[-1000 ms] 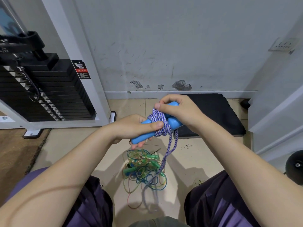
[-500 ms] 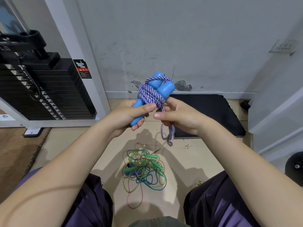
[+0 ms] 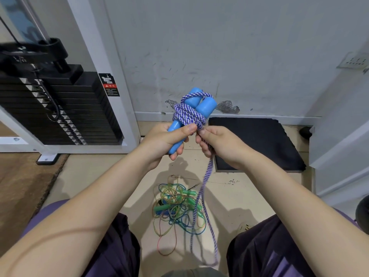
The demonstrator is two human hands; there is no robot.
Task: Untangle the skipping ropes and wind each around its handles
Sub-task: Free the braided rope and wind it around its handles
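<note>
Handles were plain sky blue. Rope wound round them was braided purple & white, w/ a candy-stripe twist; its hanging tail looked paler lilac. Floor tangle mixed translucent green, yellow, blue & pinkish cords, plus green grips. Weight stack was black w/ white number tabs; frame white. Warning sticker was black, red & white. Mat black. Wall pale grey, scuffed. Floor beige.

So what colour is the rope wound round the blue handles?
The rope is purple and white, in a twisted stripe; the head view shows it.
</note>
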